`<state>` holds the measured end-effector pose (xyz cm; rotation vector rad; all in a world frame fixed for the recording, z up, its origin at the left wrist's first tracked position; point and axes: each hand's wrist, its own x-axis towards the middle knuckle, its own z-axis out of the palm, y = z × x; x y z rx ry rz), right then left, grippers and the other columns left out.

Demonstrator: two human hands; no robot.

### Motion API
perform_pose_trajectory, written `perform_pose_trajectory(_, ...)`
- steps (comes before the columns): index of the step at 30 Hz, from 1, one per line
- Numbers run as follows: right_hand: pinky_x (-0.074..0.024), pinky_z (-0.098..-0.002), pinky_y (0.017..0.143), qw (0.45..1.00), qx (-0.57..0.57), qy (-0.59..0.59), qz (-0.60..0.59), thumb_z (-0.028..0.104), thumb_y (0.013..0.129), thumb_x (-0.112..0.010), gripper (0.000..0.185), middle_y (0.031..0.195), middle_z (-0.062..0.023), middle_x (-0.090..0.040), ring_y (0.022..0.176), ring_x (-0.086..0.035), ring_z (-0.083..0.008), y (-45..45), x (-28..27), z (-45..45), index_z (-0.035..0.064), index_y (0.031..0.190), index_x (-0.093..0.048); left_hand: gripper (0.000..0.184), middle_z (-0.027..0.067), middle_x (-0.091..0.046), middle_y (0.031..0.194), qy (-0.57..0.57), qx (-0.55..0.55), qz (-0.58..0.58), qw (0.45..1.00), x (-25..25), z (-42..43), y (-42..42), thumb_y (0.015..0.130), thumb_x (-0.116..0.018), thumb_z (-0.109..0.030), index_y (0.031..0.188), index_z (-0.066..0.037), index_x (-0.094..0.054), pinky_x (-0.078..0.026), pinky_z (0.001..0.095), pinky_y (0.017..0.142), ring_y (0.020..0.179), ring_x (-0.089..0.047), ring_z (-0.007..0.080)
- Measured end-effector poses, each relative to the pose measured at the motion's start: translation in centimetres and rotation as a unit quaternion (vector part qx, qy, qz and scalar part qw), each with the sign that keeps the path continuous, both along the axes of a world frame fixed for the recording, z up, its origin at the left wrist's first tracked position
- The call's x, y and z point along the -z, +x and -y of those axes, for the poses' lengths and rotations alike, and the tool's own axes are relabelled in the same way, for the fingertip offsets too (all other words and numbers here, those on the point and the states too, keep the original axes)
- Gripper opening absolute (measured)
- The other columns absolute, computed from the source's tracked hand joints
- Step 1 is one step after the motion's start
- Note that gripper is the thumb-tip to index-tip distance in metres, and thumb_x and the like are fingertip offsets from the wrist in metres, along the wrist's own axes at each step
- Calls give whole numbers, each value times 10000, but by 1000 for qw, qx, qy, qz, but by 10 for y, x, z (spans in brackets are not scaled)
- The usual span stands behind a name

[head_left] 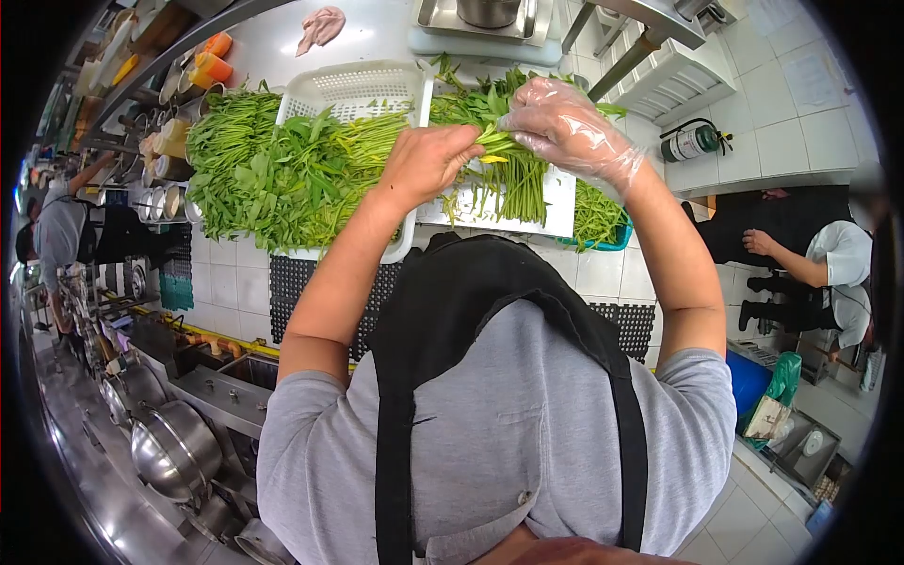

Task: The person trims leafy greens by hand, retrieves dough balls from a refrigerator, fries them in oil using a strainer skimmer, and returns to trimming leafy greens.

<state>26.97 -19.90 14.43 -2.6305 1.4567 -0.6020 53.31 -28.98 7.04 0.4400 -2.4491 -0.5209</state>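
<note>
Between my two hands is a small bunch of water spinach (497,143), its stems green with a yellowish leaf showing. My bare left hand (428,160) is closed, thumb and fingers pinching one end of the bunch. A clear plastic glove covers my right hand (570,132), whose fingers are curled round the other end. Under the hands, more cut stems (523,193) lie on a white board (562,202). To the left, a white perforated basket (353,80) carries a large heap of leafy greens (311,165), which spills over its left side.
A teal basket (626,235) with greens sits right of the board. At the back are a pink cloth (321,28) and a metal pot (488,9). Orange-topped containers (212,68) line the left. One co-worker (838,254) stands at right, another (58,226) at far left.
</note>
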Motion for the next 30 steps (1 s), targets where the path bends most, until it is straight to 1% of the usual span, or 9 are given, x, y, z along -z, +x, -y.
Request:
perform_pose_trajectory(6, -493, -460, 1112, 976, 93, -17, 194, 177, 977, -758, 330, 1284, -142, -730, 1232, -662, -362, -1, 18, 0, 76, 1291, -761, 360, 171, -650, 754, 221, -110, 10, 969, 50, -13, -12, 1135, -589, -357, 955, -45, -576, -497, 457, 624, 692, -650, 358)
perform_pose_trajectory(8, -502, -451, 1102, 885, 176, 12, 432, 215, 1014, -757, 379, 1293, -115, -741, 1260, -671, -322, 5, 39, -5, 80, 1367, -732, 374, 12, -523, 766, 496, -144, -57, 854, 53, -24, -20, 1176, -537, -370, 964, -66, -585, -516, 346, 697, 668, -474, 131)
perform_pose_trajectory(10, -502, -420, 1098, 889, 163, -65, 423, 228, 1035, -753, 354, 1257, -103, -748, 1254, -671, -280, 10, 56, -2, 51, 1339, -710, 396, -52, -458, 806, 553, -147, -105, 813, 46, -35, -31, 1188, -511, -385, 944, -78, -566, -513, 315, 729, 712, -442, 66)
perform_pose_trajectory(12, -516, -355, 1018, 873, 204, -149, 417, 219, 1048, -746, 233, 1175, -73, -728, 1111, -671, -216, 13, 78, -2, 6, 1125, -691, 387, -48, -477, 811, 563, -151, -124, 803, 49, -30, -37, 1187, -518, -384, 957, -75, -560, -508, 301, 749, 725, -446, 71)
perform_pose_trajectory(13, -503, -288, 853, 770, 215, -99, 593, 233, 1082, -716, 303, 983, -22, -676, 892, -596, -126, 25, 83, -2, 15, 901, -607, 387, -48, -477, 811, 565, -150, -121, 803, 47, -27, -38, 1187, -518, -384, 957, -75, -560, -508, 301, 749, 725, -446, 71)
perform_pose_trajectory(17, -414, -297, 658, 743, 407, -27, 530, 245, 1112, -676, 308, 772, 28, -548, 739, -451, -77, 13, 86, -18, 44, 898, -583, 329, -72, -504, 871, 537, -99, -126, 828, 41, -22, -37, 1188, -518, -380, 1121, -73, -615, -495, 285, 764, 774, -459, 56)
perform_pose_trajectory(20, -408, -297, 666, 820, 353, -132, 430, 235, 1114, -665, 272, 808, 24, -552, 763, -454, -71, 5, 84, -23, 48, 930, -596, 329, -81, -516, 901, 545, -59, -147, 823, 36, -21, -31, 1186, -524, -380, 1246, -73, -627, -480, 264, 764, 795, -461, 43)
perform_pose_trajectory(24, -474, -295, 752, 763, 326, -11, 558, 124, 1106, -632, 164, 896, 18, -631, 834, -560, -83, 7, 46, -46, 27, 1199, -727, 387, -71, -556, 938, 531, -19, -123, 838, 41, -10, -16, 1180, -538, -387, 1363, -54, -610, -500, 258, 835, 867, -509, 39)
perform_pose_trajectory(30, -555, -422, 944, 921, 294, -189, 174, 48, 995, -707, 339, 1143, -178, -747, 1018, -702, -355, -10, 28, -50, 75, 1332, -739, 414, -33, -614, 966, 351, 14, -114, 929, 30, -7, -18, 1147, -617, -365, 1376, -21, -638, -496, 252, 819, 879, -532, 38)
